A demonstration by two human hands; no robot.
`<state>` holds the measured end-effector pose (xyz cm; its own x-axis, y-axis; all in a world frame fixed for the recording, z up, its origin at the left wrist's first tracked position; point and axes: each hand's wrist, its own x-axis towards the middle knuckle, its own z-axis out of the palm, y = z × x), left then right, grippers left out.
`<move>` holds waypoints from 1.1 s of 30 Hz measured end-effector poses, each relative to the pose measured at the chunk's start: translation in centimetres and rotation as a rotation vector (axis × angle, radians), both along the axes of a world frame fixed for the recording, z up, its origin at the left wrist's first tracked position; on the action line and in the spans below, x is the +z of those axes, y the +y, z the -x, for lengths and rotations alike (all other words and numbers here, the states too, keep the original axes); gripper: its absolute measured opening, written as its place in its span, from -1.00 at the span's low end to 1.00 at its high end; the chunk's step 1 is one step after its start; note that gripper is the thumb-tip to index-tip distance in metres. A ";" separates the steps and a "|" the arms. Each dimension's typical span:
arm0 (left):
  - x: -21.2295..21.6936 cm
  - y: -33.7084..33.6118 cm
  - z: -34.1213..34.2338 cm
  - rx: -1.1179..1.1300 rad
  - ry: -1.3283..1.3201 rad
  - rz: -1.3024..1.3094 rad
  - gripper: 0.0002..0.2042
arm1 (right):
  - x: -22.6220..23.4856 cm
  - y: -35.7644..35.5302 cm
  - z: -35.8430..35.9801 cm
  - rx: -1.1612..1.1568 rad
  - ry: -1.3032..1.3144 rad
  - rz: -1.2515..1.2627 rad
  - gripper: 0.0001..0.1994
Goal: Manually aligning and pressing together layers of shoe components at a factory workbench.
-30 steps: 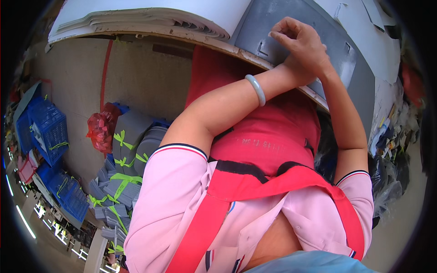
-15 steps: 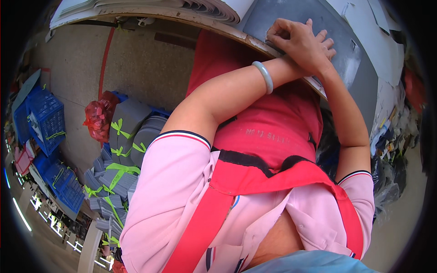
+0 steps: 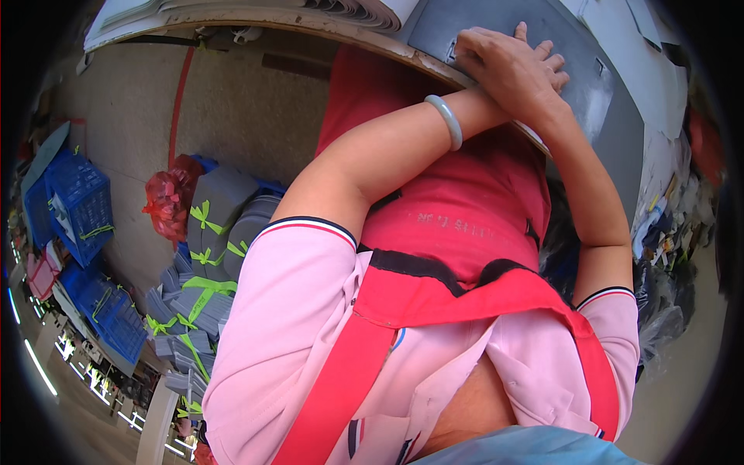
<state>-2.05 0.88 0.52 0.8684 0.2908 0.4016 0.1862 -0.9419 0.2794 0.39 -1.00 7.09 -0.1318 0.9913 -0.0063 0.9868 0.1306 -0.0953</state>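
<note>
"Crates (image 3: 81, 201) of blue plastic are at the far left. What comes after them?"

"A red plastic bag (image 3: 170, 200), then grey bundles (image 3: 192, 306) tied with green ribbon (image 3: 208, 285). Higher, a stack of white sheets (image 3: 232, 9) lies on the surface (image 3: 436, 70)."

"And the hands?"

"The forearms (image 3: 395, 145) are crossed, so the right hand (image 3: 504, 66) is met first. It lies over the left one, with curled fingers; whether this grip contains something, I cannot tell. Of the left hand (image 3: 549, 60) mainly fingers are seen, released and spread, seemingly upon a dark grey board (image 3: 590, 50). This board rests on the surface, and to its right are loose white sheets (image 3: 663, 93)."

"Which step is in hand, in your opinion?"

"I would judge it is steadying or feeling the board with the left hand. The purpose of the right one is not clear to me."

"And the next move?"

"I think it calls for uncrossing the forearms, so that each hand can reach freely, without shifting the board."
</note>
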 end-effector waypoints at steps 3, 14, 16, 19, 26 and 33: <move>-0.9 0.0 -0.4 -0.008 0.017 -0.037 -0.61 | -0.9 -1.5 -2.2 -0.149 0.400 -0.033 -0.87; -0.9 -0.3 -0.9 0.030 -0.162 0.116 -0.70 | -2.3 -13.9 -18.8 -1.096 0.460 -0.335 -0.78; -1.0 -0.3 -0.9 0.025 -0.124 0.076 -0.70 | -3.1 -14.5 -19.4 -1.078 0.789 -0.404 -0.74; -0.9 -0.3 -1.0 0.028 -0.184 0.076 -0.70 | -2.8 -15.5 -22.5 -1.107 1.080 -0.339 -0.74; 2.6 -1.9 1.3 -0.156 -0.376 0.155 -0.75 | -1.4 -16.3 -20.9 -0.847 1.330 -0.128 -0.79; 3.7 -6.1 5.6 -0.414 -0.171 0.208 -0.81 | 5.1 -17.3 -19.0 -0.700 1.194 -0.728 -0.81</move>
